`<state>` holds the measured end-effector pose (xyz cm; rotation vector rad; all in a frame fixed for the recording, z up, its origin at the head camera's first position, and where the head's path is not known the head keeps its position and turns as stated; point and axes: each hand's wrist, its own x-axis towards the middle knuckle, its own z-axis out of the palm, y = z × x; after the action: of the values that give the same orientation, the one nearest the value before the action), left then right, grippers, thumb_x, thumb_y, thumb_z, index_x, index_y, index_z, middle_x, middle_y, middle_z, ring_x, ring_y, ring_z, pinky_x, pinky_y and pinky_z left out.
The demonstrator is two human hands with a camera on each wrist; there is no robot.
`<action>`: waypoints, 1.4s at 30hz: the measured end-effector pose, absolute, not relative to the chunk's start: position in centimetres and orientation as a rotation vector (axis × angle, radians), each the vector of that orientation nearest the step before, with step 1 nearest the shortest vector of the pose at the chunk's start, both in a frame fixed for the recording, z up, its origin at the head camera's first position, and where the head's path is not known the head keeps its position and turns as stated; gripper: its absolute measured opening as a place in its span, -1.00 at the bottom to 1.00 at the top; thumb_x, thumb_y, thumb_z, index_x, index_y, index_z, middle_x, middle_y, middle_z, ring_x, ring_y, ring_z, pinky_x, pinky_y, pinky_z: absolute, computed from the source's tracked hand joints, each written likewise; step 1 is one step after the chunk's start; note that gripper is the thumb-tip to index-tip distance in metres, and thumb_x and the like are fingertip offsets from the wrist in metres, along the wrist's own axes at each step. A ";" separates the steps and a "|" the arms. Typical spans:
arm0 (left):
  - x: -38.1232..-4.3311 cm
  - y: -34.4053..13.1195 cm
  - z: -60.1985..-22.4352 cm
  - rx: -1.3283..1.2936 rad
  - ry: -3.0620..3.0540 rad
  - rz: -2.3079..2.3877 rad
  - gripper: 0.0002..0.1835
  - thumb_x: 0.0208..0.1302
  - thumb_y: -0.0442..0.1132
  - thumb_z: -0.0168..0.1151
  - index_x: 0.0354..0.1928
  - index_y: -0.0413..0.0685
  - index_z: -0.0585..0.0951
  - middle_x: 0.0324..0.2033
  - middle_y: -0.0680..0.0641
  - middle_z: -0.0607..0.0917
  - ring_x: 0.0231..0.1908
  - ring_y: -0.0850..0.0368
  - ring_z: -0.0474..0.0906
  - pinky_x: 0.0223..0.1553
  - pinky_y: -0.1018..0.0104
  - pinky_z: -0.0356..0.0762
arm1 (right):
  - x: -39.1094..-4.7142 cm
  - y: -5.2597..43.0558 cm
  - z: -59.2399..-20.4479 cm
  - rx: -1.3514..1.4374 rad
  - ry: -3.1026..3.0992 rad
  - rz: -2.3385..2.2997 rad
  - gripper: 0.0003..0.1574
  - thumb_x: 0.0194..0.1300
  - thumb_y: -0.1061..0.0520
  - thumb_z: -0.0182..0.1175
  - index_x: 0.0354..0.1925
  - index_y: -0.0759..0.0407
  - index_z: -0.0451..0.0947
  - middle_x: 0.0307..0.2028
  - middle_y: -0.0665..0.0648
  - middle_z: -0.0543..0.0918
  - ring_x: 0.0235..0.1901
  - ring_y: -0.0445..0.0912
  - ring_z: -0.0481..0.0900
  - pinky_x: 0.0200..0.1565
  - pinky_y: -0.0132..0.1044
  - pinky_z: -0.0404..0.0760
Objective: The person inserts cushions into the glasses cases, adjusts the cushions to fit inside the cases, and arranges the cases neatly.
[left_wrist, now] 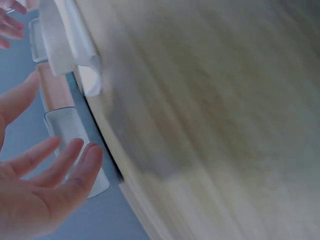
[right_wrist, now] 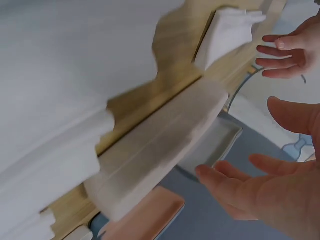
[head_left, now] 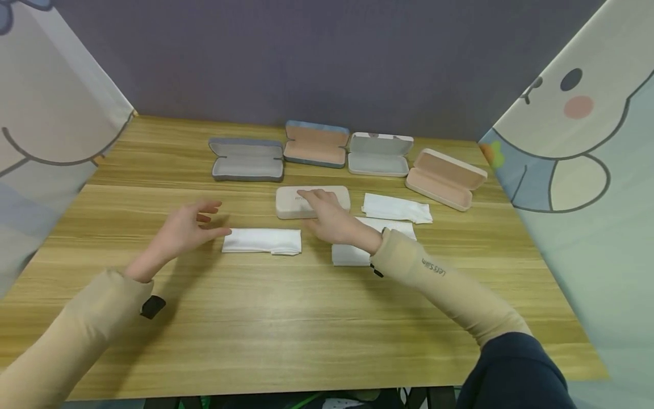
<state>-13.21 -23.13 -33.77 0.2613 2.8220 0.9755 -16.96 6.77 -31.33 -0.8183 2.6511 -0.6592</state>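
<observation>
Grips nothing with the left hand [head_left: 176,232], held above the wooden table [head_left: 286,324] with fingers parted, relaxed and released. Reaches with its thumb toward the near left end of a folded white cloth [head_left: 262,241], spread between both hands and slightly closer to the body than the right one; cannot tell from the head view about contact between thumb and fabric. Has the right hand [head_left: 329,215] equally released, extended over a closed white case [head_left: 290,205] with fingers loosely outstretched and, by the right wrist view, apart from its surface. Has that case below the right hand, and farther out than the left and off to its right. Holds the right wrist above a second folded cloth [head_left: 349,255], with a third folded cloth [head_left: 396,208] just beyond it, to the right of the same hand. Wears beige sleeves [head_left: 449,284] on both forearms, with a small black device [head_left: 152,307] at the left wrist. Has four opened cases farther out than both hands: a grey case [head_left: 247,167] ahead of the gap between the hands, a blue case [head_left: 315,150] with peach lining beyond the right hand, a white case [head_left: 378,163] beyond and right of it, and a pink case [head_left: 441,184] farthest right, set at an angle.
</observation>
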 end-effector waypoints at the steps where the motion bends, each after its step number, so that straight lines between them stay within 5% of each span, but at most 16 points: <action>1: -13.2 -23.2 -34.0 0.265 2.827 0.950 -0.25 0.17 -0.07 0.37 0.29 -0.36 0.35 0.14 -0.46 0.51 0.03 -0.42 0.53 -0.01 -0.18 0.55 | -16.8 6.6 -31.5 -0.836 2.648 -0.650 -0.22 0.39 0.17 0.10 0.46 0.20 0.04 0.37 0.34 0.23 0.39 0.23 0.13 0.41 0.06 0.17; 9: -13.3 -23.5 -35.2 0.341 2.841 0.800 -0.24 0.06 -0.06 0.46 0.19 -0.43 0.44 0.02 -0.45 0.58 -0.12 -0.25 0.52 -0.11 -0.09 0.52 | -15.9 5.6 -32.7 -0.944 2.607 -0.533 -0.30 0.39 0.08 0.13 0.40 0.20 0.19 0.23 0.31 0.41 0.22 0.16 0.35 0.28 -0.03 0.34; 16: -13.4 -23.7 -35.9 0.429 2.884 0.708 -0.34 0.00 -0.14 0.49 0.08 -0.45 0.53 -0.07 -0.41 0.65 -0.32 -0.01 0.41 -0.28 0.20 0.39 | -15.6 4.7 -33.9 -0.997 2.579 -0.440 -0.31 0.40 0.02 0.11 0.38 0.25 0.22 0.23 0.30 0.44 0.25 0.12 0.34 0.32 -0.06 0.27; 23: -13.3 -23.6 -36.1 0.478 2.904 0.675 -0.38 -0.03 -0.14 0.50 0.04 -0.40 0.57 -0.09 -0.42 0.65 -0.20 -0.15 0.50 -0.16 -0.04 0.49 | -15.7 4.3 -35.1 -0.995 2.631 -0.328 -0.50 0.42 0.00 0.09 0.14 0.32 0.46 0.04 0.29 0.51 0.07 0.08 0.41 0.16 -0.12 0.43; 30: -13.3 -23.2 -36.0 0.462 2.890 0.686 -0.45 -0.03 -0.17 0.50 -0.02 -0.40 0.63 -0.24 -0.31 0.65 -0.35 0.02 0.43 -0.34 0.28 0.35 | -15.8 4.5 -35.6 -0.949 2.698 -0.303 -0.63 0.41 0.07 0.09 -0.07 0.36 0.59 0.04 0.32 0.50 0.03 0.09 0.45 0.17 -0.13 0.47; 36: -13.5 -22.9 -35.8 0.418 2.855 0.716 -0.46 -0.04 -0.20 0.50 -0.02 -0.39 0.63 -0.37 -0.20 0.60 -0.40 0.08 0.35 -0.41 0.35 0.27 | -15.8 4.6 -35.7 -0.914 2.741 -0.292 -0.64 0.40 0.05 0.12 -0.03 0.30 0.60 -0.02 0.28 0.55 -0.04 0.06 0.48 0.09 -0.15 0.52; 42: -13.6 -22.8 -35.7 0.324 2.750 0.836 -0.52 0.04 -0.21 0.45 -0.01 -0.35 0.63 -0.18 -0.29 0.69 -0.26 0.02 0.51 -0.32 0.37 0.40 | -15.7 4.7 -35.9 -0.934 2.762 -0.317 -0.66 0.39 0.09 0.13 0.01 0.27 0.58 -0.04 0.27 0.57 -0.05 0.08 0.51 0.05 -0.13 0.54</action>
<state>-13.57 -22.80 -35.72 0.3238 2.7495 0.8361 -15.72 4.70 -35.89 -0.9340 2.7624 -0.3169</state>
